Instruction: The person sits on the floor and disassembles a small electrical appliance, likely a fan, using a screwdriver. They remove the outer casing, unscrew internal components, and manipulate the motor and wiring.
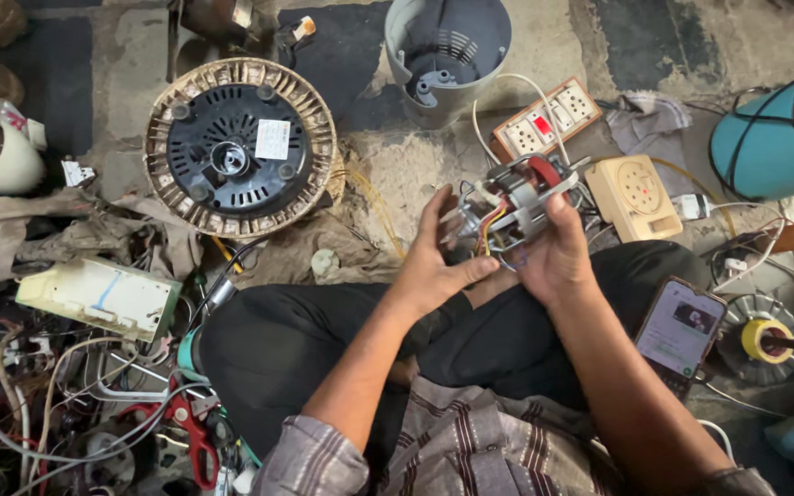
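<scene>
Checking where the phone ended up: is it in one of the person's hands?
No, the phone rests on the person's knee, while both the left hand and right hand hold the small motor.

One view only, head-worn, so we share nothing with a second camera. We look steeply down, nearly overhead, from close range: our forearms enter from the bottom edge, hands sit just right of centre, lap below them, cluttered floor [397,174] filling the top and both sides.

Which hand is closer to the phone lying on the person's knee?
Right. The right hand grips the small electric motor just beside the phone; the left hand is farther across.
</scene>
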